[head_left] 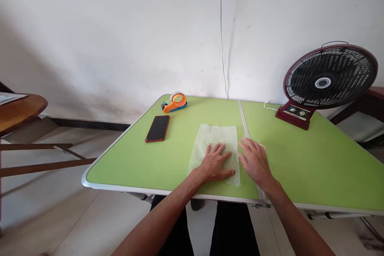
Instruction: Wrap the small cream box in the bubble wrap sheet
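A sheet of clear bubble wrap lies flat near the front middle of the green table. Pressed on it with fingers spread is my left hand. My right hand hovers at or just above the tabletop, right of the wrap, its fingers apart and slightly blurred. The edge of a small pale object peeks out beside its knuckles; most of that object is hidden, and whether the hand touches it I cannot tell.
Behind the wrap, to the left, are a phone with a red edge and an orange tape dispenser. A dark red fan stands at the back right of the folding table. A wooden table is at far left.
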A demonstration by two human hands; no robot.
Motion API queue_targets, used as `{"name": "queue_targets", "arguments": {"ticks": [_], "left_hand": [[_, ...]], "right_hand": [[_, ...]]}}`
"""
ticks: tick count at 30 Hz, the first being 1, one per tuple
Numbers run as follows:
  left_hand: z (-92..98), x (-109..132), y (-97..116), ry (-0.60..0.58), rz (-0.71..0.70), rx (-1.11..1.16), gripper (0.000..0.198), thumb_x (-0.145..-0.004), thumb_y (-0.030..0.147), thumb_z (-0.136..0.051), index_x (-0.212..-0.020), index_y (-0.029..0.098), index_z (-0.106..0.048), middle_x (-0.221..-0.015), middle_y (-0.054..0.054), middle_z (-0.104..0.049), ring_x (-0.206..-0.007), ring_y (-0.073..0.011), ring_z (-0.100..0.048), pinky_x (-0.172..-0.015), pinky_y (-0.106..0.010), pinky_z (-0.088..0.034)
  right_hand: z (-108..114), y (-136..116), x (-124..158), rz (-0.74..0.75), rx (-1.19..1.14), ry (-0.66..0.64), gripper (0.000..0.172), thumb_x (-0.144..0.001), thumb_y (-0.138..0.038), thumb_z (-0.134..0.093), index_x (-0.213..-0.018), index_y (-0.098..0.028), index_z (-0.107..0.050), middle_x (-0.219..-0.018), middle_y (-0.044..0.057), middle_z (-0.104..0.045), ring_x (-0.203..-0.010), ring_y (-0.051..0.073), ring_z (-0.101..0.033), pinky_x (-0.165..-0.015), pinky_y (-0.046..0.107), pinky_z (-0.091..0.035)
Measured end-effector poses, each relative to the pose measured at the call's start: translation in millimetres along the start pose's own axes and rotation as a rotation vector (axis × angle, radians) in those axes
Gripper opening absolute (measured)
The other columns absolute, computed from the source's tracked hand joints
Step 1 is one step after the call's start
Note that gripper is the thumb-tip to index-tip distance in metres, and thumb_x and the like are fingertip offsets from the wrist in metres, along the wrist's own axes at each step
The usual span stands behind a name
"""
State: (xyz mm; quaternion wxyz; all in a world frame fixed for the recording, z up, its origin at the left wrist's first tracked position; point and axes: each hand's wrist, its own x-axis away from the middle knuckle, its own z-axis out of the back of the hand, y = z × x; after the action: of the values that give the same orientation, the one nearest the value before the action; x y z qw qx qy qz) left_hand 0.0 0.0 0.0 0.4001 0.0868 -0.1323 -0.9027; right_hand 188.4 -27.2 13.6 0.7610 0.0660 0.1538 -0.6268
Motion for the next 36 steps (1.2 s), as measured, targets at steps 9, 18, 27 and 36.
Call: {"name": "queue_targets", "arguments": {"ticks": [9,18,27,36], "left_hand": [[-8.7,-1.8,1.4,0.072,0.007,-0.005,0.073,-0.074,0.062,-0.059,-0.134,0.022,-0.047,-0.145,-0.019,-0.036,-0.136,-0.0410,-0.028,-0.106,-0.069,-0.014],[-17.3,-3.3,3.8,0.226,0.012,0.097,0.075,-0.073,0.046,-0.062,-0.138,0.016,-0.038,-0.138,-0.016,-0.045,-0.129,-0.0393,-0.038,-0.108,-0.061,-0.025],[-9.7,2.2,0.9,0.193,-0.035,0.181,0.066,-0.069,0.043,-0.066,-0.130,0.023,-0.051,-0.139,-0.012,-0.045,-0.131,-0.0403,-0.034,-0.109,-0.064,-0.019],[14.7,39.4,-49.2,0.217,0.114,0.134,0.069,-0.065,0.020,-0.056,-0.133,0.012,-0.046,-0.135,-0.017,-0.050,-0.131,-0.0301,-0.039,-0.113,-0.047,-0.026]], "right_hand": [[18.7,54.1,6.6,-0.455,-0.401,-0.066,0.047,-0.077,-0.042,-0.063,-0.117,-0.018,-0.055,-0.102,0.012,-0.068,-0.092,0.030,-0.063,-0.079,0.043,-0.048],[14.5,-54.6,-32.3,-0.061,-1.343,-0.272,0.040,-0.075,-0.036,-0.069,-0.110,-0.021,-0.056,-0.104,0.003,-0.066,-0.098,0.021,-0.062,-0.088,0.034,-0.047],[-27.4,-40.6,-56.1,-0.303,-1.381,-0.262,0.036,-0.071,-0.041,-0.070,-0.097,-0.019,-0.058,-0.093,0.002,-0.066,-0.085,0.019,-0.061,-0.081,0.033,-0.046],[-33.5,-24.5,-52.8,-0.227,-1.246,-0.207,0.041,-0.068,-0.040,-0.071,-0.101,-0.018,-0.057,-0.094,0.002,-0.065,-0.085,0.019,-0.059,-0.078,0.031,-0.046]]}}
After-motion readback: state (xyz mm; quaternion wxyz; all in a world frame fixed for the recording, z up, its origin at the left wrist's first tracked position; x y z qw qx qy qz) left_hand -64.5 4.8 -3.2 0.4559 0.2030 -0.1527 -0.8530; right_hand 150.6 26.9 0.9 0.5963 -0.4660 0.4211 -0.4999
